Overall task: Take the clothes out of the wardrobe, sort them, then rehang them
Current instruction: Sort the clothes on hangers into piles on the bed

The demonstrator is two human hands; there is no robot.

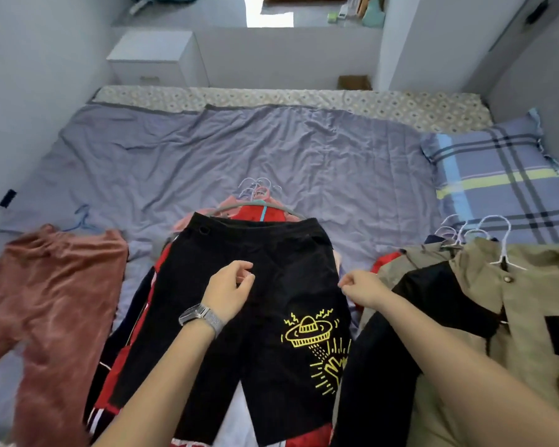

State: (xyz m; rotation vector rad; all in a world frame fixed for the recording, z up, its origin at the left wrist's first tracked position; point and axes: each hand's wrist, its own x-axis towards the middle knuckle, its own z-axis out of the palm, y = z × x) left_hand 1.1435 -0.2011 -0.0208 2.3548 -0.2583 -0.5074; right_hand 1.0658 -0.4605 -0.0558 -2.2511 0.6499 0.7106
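Fingers (244, 275) of both hands loosely curled above black shorts (262, 304), empty.

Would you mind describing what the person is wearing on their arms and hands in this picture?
Both forearms are bare, with no sleeves in view. The left hand has a wristwatch at the wrist, with a rectangular clear-looking case and a grey woven mesh band. The right hand and its wrist carry nothing visible: no ring, glove or band.

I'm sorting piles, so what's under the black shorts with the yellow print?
Under the black shorts lies a stack: a red-and-black garment, something pink, and hanger hooks poking out. How many pieces are covered cannot be seen.
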